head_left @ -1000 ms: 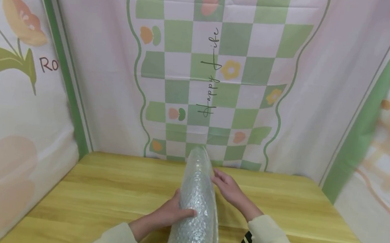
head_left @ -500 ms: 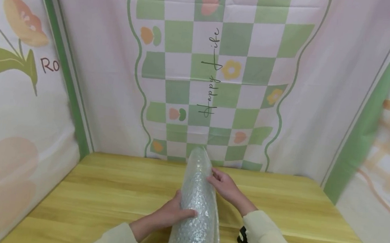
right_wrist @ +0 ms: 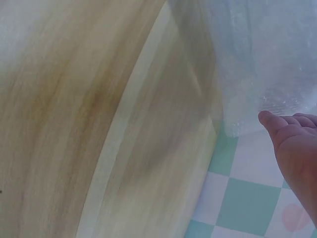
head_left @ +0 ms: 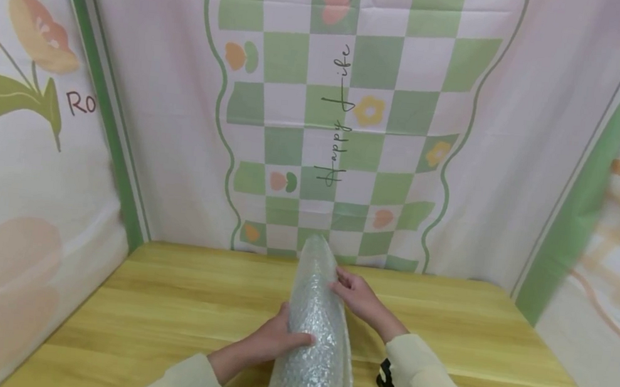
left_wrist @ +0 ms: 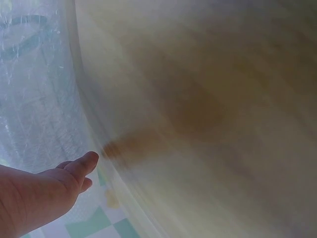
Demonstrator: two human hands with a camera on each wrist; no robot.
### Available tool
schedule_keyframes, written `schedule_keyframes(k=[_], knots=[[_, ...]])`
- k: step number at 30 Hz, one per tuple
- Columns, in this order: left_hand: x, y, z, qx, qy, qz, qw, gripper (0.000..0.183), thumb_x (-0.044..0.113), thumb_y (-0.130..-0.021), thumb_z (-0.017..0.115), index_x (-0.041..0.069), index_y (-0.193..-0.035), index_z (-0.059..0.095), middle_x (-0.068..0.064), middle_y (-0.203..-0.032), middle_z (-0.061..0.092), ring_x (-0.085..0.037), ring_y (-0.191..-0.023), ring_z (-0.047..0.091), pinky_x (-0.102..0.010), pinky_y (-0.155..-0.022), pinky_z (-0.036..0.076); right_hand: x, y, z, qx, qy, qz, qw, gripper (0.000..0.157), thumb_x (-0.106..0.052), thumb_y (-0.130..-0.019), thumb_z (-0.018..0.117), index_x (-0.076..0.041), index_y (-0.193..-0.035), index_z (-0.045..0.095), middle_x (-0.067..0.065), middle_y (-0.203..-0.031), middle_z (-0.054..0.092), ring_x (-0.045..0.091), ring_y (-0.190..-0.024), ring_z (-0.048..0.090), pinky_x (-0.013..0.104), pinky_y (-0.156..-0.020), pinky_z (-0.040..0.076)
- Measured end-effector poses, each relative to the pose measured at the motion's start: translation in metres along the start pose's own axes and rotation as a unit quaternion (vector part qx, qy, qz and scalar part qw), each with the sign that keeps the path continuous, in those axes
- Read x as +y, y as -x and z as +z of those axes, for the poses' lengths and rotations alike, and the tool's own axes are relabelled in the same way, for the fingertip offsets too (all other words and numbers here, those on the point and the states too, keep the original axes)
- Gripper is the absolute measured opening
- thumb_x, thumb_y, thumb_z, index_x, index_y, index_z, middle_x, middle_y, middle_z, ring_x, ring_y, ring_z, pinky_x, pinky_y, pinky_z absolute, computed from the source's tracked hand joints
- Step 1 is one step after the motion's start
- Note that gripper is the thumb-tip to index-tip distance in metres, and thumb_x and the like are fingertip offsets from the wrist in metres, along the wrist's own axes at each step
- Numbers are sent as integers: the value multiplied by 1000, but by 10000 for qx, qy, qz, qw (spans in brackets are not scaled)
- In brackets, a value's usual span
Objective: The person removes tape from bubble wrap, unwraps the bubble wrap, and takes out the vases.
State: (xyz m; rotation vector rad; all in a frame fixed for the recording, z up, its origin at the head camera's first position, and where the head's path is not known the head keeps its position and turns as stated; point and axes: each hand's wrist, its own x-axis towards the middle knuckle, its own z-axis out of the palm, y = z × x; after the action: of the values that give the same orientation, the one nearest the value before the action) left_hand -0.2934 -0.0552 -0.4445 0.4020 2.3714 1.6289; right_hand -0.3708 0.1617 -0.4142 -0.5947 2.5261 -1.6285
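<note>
A roll of clear bubble wrap point(head_left: 308, 344) lies lengthwise over the middle of the table, its narrow far end towards the back cloth. My left hand point(head_left: 274, 339) grips the roll's left side, thumb across the top and fingers hidden beneath. Farther along, my right hand point(head_left: 356, 294) pinches the roll's right side near the far end, the thumb on top. In the left wrist view, the left hand point(left_wrist: 59, 186) reaches to the shiny bubble wrap point(left_wrist: 34, 99). The right wrist view has the right hand point(right_wrist: 294, 148) against the translucent bubble wrap point(right_wrist: 267, 64).
The wood-grain table point(head_left: 175, 293) extends to both sides of the roll. Behind it hangs a green-and-white checked cloth point(head_left: 328, 126) with printed lettering. Printed cloths point(head_left: 10, 187) close off the left and right sides. A black wrist device point(head_left: 387, 378) shows below the right sleeve.
My right hand has shifted slightly left and now takes hold of the wrap's side. The loose layer along the roll's near right has spread a little to the right. My left hand keeps its grip.
</note>
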Motion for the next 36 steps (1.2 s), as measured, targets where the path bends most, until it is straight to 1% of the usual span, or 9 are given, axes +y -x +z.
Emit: schedule_keyframes(k=[4,9,14,18,22,29,36], knots=[[1,0,0,-132,185,75,9997,102,34,-84,73,-2,-152,6,-30,-139,39,-42,-117,50,-56,-89,50,-1,1,1,-33,-95,24,9999,57,-15,-102,48,16,-145,24,33,-144,36,44,-130,40,48,-105,39],[1,0,0,-138,142,56,9998,104,34,-84,73,-2,-153,4,-30,-140,39,-42,-116,50,-56,-89,50,-1,1,1,20,-128,149,9998,56,-13,-102,46,13,-146,25,31,-144,38,42,-131,40,47,-106,38],[1,1,0,-93,110,66,9999,103,33,-84,73,-3,-153,4,-31,-138,40,-42,-115,51,-56,-88,51,1,0,2,25,-94,69,9999,55,-12,-102,45,14,-146,24,32,-144,37,43,-130,41,47,-105,39],[1,1,0,-10,35,98,9999,104,32,-84,73,-5,-152,4,-33,-138,40,-44,-116,51,-57,-90,49,0,0,3,52,40,90,9999,55,-14,-102,45,13,-146,25,31,-144,38,43,-129,43,47,-104,41],[-1,0,0,28,-23,99,9999,105,33,-83,74,-5,-152,4,-34,-138,39,-45,-117,49,-58,-91,48,-1,0,4,93,254,115,9996,54,-14,-103,45,13,-146,26,31,-143,40,42,-128,45,47,-103,41],[0,1,0,-33,26,178,9998,103,32,-84,73,-5,-152,5,-32,-138,40,-43,-117,49,-57,-91,49,-1,-1,7,280,797,80,9964,51,-14,-103,43,13,-145,29,28,-144,41,40,-129,44,47,-106,38],[-2,0,0,-56,79,149,9998,104,34,-83,73,-5,-152,5,-31,-139,40,-42,-117,49,-55,-91,49,-2,-2,9,358,967,-5,9947,50,-11,-103,41,15,-144,29,30,-143,40,41,-130,42,49,-106,37]])
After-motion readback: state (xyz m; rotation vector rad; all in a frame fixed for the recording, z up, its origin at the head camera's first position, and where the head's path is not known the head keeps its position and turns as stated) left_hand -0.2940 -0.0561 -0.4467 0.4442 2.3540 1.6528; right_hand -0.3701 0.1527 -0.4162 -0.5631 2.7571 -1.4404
